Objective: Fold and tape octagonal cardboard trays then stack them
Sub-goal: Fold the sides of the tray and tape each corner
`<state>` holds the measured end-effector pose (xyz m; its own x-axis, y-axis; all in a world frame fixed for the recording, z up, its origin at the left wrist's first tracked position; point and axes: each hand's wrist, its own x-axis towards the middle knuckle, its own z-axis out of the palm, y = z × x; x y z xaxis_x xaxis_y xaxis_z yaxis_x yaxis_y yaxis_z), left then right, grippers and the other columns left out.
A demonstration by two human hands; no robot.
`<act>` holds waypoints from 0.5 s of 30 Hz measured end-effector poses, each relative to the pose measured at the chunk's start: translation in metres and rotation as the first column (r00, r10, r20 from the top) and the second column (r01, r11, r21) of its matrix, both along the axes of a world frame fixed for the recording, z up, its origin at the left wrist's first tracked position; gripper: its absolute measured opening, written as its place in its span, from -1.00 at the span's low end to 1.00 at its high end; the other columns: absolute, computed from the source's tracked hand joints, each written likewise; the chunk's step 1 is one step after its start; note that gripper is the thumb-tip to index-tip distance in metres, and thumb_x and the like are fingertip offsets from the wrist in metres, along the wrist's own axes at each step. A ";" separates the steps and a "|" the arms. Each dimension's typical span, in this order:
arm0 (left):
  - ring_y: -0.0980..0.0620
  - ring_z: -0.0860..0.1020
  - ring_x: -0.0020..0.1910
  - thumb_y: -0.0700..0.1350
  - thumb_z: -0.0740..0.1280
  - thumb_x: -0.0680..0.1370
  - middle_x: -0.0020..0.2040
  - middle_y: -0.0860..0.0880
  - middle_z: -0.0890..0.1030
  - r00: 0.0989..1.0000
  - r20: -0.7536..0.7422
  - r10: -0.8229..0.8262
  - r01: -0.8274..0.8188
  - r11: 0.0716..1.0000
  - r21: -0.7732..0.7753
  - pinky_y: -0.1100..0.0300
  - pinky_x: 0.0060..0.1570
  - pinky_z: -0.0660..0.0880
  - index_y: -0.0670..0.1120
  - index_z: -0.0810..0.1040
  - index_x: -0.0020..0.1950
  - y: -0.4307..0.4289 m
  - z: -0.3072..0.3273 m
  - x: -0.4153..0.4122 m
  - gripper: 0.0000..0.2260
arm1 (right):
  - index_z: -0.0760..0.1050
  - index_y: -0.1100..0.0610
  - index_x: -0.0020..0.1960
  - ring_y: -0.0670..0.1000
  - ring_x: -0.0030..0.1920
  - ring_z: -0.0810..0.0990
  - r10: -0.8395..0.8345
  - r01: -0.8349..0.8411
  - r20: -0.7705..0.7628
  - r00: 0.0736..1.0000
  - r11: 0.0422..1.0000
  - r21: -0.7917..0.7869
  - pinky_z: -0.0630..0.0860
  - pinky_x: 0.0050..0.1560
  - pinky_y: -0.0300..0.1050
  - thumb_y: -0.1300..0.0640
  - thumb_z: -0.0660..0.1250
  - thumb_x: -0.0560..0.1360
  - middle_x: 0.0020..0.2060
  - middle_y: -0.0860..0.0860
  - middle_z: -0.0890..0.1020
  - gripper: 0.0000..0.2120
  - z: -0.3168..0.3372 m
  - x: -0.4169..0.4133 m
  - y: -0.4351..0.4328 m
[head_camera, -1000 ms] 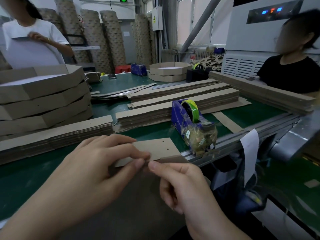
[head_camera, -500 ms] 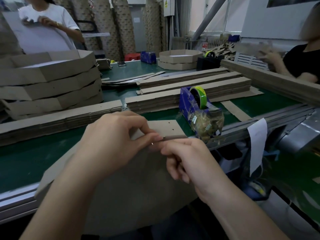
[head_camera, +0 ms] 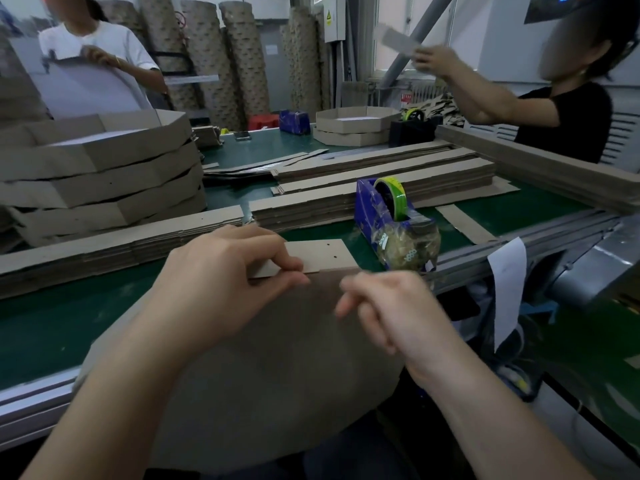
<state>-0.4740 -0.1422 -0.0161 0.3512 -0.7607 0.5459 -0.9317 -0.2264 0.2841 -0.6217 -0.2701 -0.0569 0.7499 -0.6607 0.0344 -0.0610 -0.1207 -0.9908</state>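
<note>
A brown cardboard tray blank [head_camera: 277, 368] stands tilted against the table edge in front of me. My left hand [head_camera: 221, 289] pinches its top edge, where a small flap [head_camera: 322, 258] with punched holes lies back onto the green table [head_camera: 52, 327]. My right hand [head_camera: 391, 310] hovers just right of that spot, blurred, fingers loosely curled, holding nothing I can see. A blue tape dispenser [head_camera: 391, 216] with a green-yellow roll sits just beyond the right hand. Folded octagonal trays [head_camera: 104, 174] are stacked at the left.
Piles of flat cardboard strips [head_camera: 374, 188] cross the middle of the table. Two more folded trays [head_camera: 353, 126] and a black dispenser [head_camera: 412, 128] stand at the far end. A person in white [head_camera: 100, 57] holds a white sheet; a person in black [head_camera: 561, 112] lifts a strip.
My right hand has let go of the top edge and drawn back to the right. My left hand keeps its pinch. The person in black has raised a cardboard strip.
</note>
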 end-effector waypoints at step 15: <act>0.11 0.49 -0.01 0.44 0.09 0.35 0.04 0.21 0.53 0.962 0.272 -0.001 -0.076 0.960 0.270 0.25 -0.20 0.19 0.25 0.41 0.08 -0.001 0.024 -0.026 -0.57 | 0.56 -0.13 -0.02 -0.22 0.08 0.48 0.088 -0.085 -0.006 0.996 0.938 -0.336 0.33 -0.02 -0.52 -0.21 0.23 0.52 0.04 -0.11 0.50 -0.78 -0.010 0.014 -0.038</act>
<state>-0.5003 -0.1435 0.0081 0.2525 -0.8836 0.3943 -0.9537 -0.2961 -0.0527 -0.6075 -0.3076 -0.0666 0.8024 -0.5420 0.2497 -0.0266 -0.4505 -0.8924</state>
